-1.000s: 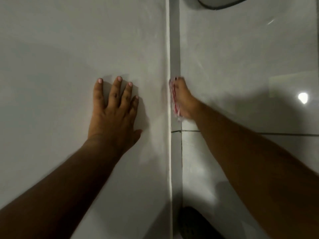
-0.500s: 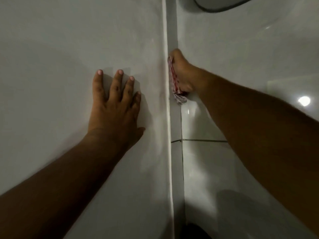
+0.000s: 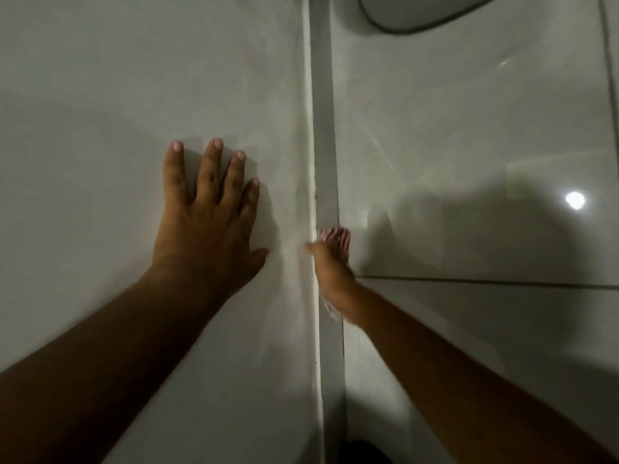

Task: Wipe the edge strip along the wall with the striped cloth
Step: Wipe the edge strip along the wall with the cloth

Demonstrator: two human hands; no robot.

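A narrow grey edge strip [image 3: 323,128] runs from top to bottom between the white wall on the left and the glossy tiles on the right. My right hand [image 3: 333,276] is pressed onto the strip, shut on the red-and-white striped cloth [image 3: 336,237]; the cloth shows above my fingers and again below my wrist. The hand is motion-blurred. My left hand [image 3: 209,219] lies flat on the white wall [image 3: 134,95], fingers spread, holding nothing.
Glossy white tiles [image 3: 469,162] with a dark grout line [image 3: 485,282] lie right of the strip. A dark-rimmed rounded fixture [image 3: 418,15] shows at the top edge. Something dark [image 3: 361,453] sits at the bottom by the strip. A lamp reflection glints on the tile.
My right hand ran up along the strip with the cloth, then came back down toward me to below its starting height. My left hand has stayed flat on the wall.
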